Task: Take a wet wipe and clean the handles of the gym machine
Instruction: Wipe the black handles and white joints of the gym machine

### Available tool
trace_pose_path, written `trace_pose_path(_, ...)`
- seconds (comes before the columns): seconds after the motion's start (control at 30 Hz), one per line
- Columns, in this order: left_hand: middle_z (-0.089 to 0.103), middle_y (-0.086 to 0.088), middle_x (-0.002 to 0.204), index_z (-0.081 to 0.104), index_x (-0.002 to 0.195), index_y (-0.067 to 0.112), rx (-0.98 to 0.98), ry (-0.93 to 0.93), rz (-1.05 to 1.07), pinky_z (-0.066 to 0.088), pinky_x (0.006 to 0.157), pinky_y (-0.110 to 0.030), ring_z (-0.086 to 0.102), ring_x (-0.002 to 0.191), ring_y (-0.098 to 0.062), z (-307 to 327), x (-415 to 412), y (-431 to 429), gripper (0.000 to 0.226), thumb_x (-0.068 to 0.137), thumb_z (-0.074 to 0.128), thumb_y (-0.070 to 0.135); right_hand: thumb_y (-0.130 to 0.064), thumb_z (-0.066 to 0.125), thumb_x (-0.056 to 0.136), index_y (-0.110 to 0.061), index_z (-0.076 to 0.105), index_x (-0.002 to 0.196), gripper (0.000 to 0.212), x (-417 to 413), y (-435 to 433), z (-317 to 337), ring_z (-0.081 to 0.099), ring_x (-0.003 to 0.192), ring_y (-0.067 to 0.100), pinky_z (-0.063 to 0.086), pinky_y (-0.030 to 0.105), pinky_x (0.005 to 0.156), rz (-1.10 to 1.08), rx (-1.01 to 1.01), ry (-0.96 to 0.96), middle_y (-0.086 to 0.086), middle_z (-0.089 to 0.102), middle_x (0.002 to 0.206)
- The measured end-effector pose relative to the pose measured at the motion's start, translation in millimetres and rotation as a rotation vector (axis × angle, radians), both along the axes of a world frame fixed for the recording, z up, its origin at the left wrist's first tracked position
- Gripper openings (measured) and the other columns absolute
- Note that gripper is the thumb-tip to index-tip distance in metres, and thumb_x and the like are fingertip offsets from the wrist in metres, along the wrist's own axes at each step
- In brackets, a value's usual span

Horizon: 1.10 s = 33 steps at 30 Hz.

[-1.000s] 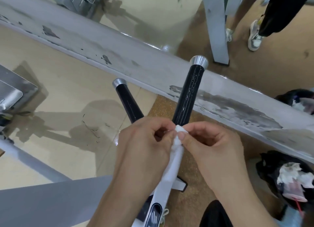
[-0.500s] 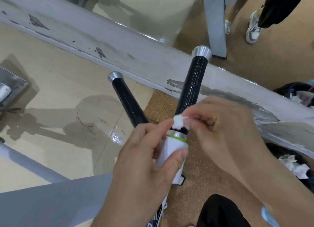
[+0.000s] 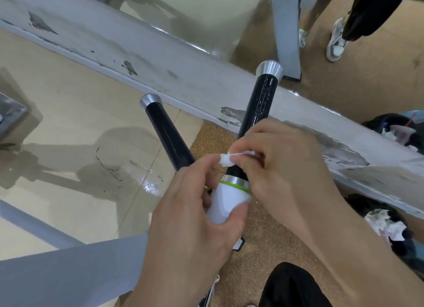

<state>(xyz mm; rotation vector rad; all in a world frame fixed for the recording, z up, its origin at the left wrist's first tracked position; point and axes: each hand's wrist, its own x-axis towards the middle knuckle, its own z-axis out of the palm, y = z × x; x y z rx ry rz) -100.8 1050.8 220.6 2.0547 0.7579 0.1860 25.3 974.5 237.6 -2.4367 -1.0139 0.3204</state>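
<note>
Black-gripped left handle (image 3: 168, 135), silver-capped, is seen untouched over the tiled floor (image 3: 68, 123). Left hand (image 3: 195, 226) is curled around the white collar (image 3: 226, 203) below the right handle (image 3: 260, 104). Wet wipe (image 3: 226, 159), bunched small, is pinched by the right hand (image 3: 282, 166) against that handle's base. No legible writing is visible.

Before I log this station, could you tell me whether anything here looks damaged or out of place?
Yes: the grey frame beam behind the handles has paint chipped and scraped off in dark patches, and the floor tile on the left is cracked.
</note>
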Motion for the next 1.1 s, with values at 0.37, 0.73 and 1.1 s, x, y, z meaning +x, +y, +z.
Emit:
trace_pose_path(0.37, 0.047, 0.019, 0.087, 0.039, 0.135, 0.032, 0.154, 0.116, -0.052, 0.031, 0.057, -0.007, 0.043, 0.072, -0.001, -1.7, 12.7, -5.6, 0.078, 0.064, 0.060, 0.058, -0.008, 0.066, 0.076, -0.014, 0.070, 0.072, 0.008, -2.1, -5.8, -5.1, 0.053, 0.070, 0.005, 0.042, 0.018, 0.059, 0.139, 0.106, 0.090, -0.004, 0.061, 0.076)
trace_pose_path(0.73, 0.044, 0.016, 0.082, 0.044, 0.129, 0.033, 0.229, 0.113, -0.013, 0.032, 0.056, -0.012, 0.045, 0.067, -0.003, -3.3, 16.6, -8.6, 0.069, 0.067, 0.056, 0.060, -0.019, 0.065, 0.083, -0.024, 0.074, 0.094, 0.015, 1.4, -21.8, -16.3, 0.054, 0.078, -0.003, 0.036, 0.003, 0.069, -0.158, 0.202, 0.174, -0.013, 0.062, 0.085)
trace_pose_path(1.1, 0.045, 0.016, 0.080, 0.058, 0.104, 0.035, 0.291, 0.158, 0.024, 0.026, 0.053, -0.009, 0.046, 0.063, -0.006, -2.0, 23.3, -13.7, 0.044, 0.065, 0.057, 0.056, -0.011, 0.066, 0.081, -0.017, 0.073, 0.080, 0.010, -3.4, -16.9, -15.9, 0.054, 0.074, 0.001, 0.038, 0.004, 0.068, -0.024, 0.182, 0.072, -0.005, 0.063, 0.080)
